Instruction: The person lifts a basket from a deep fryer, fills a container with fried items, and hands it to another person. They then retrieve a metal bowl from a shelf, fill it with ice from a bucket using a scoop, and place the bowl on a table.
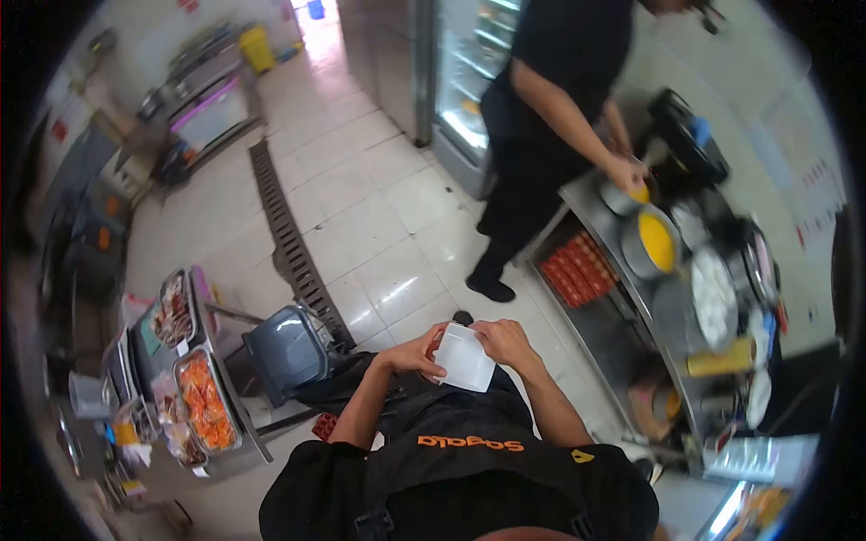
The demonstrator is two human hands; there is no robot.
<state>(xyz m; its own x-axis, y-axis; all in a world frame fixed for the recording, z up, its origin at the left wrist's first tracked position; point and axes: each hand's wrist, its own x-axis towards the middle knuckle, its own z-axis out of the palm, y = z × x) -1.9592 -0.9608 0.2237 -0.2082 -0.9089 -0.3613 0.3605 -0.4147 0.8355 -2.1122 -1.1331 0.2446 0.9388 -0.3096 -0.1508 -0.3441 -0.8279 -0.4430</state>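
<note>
A small white box (465, 362) is held between my two hands, in front of my dark apron (442, 410). My left hand (417, 354) grips its left side, the fingers curled at the edge. At the box's upper right corner, my right hand (505, 343) closes its thumb and fingers on the rim. The tiled floor shows beyond the box, and my lap and legs lie below it. Part of the left fingers is hidden by the box.
A grey bin (287, 352) stands at my left, near a table with a tray of orange pieces (206, 401). A co-worker (564, 99) works over pots with yellow contents (657, 242) on the right counter. Red egg trays (577, 270) sit underneath. A drain grate (289, 225) crosses the floor.
</note>
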